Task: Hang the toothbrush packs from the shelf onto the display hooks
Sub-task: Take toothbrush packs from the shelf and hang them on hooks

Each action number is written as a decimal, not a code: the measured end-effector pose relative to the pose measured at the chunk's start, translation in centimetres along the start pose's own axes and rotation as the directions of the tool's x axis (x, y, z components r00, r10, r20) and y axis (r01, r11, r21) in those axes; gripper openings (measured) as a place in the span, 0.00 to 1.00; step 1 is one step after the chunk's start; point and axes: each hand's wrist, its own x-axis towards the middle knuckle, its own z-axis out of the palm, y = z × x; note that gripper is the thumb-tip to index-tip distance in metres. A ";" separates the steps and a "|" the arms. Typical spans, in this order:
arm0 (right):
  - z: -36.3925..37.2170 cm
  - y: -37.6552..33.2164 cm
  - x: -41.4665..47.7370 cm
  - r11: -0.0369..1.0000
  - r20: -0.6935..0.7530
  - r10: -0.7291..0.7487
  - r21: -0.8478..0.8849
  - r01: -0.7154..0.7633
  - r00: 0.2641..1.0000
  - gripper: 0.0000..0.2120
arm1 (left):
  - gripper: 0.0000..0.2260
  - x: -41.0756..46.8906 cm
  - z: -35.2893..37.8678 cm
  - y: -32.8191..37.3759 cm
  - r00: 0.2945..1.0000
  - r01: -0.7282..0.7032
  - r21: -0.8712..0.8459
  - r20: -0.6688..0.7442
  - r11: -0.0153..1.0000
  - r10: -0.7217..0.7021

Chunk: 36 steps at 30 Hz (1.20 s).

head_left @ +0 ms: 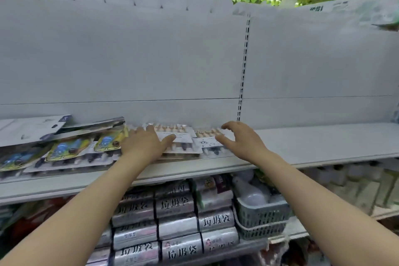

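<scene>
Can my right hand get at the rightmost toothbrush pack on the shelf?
Probably yes. The right hand is open at the edge of the rightmost toothbrush pack, and nothing lies on top of it. The left hand rests on the neighbouring pack, out of the way.

Matt painted metal shelf (323, 144) holds glossy clear-plastic toothbrush packs (179, 136), seemingly card-backed, above shiny foil-like bag rolls (174, 205).

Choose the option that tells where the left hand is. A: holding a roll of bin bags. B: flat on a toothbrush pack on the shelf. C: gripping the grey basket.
B: the left hand lies with fingers spread on a toothbrush pack on the white shelf.
</scene>
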 end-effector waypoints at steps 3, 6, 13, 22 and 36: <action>1.9 0.8 1.7 1.000 0.028 -0.009 0.021 0.008 1.000 0.24 | 0.50 1.7 1.0 -0.1 0.998 0.053 0.034 0.040 0.998 -0.054; 3.1 1.7 3.0 1.000 0.060 -0.016 0.019 0.015 0.998 0.24 | 0.54 2.9 0.8 0.2 0.992 0.061 0.106 0.105 0.992 -0.072; 3.6 2.6 4.2 0.999 0.149 0.036 0.022 -0.040 0.988 0.22 | 0.41 3.4 0.0 1.7 0.981 0.060 0.138 0.174 0.989 -0.083; 1.9 5.6 2.9 0.964 0.147 0.219 0.120 -0.237 0.965 0.24 | 0.41 2.1 0.1 5.1 0.984 0.016 0.126 0.171 0.992 -0.037; 1.7 5.8 3.7 0.939 0.300 0.329 -0.005 -0.343 0.895 0.33 | 0.53 0.7 0.7 4.3 0.980 0.169 0.055 0.098 0.984 -0.174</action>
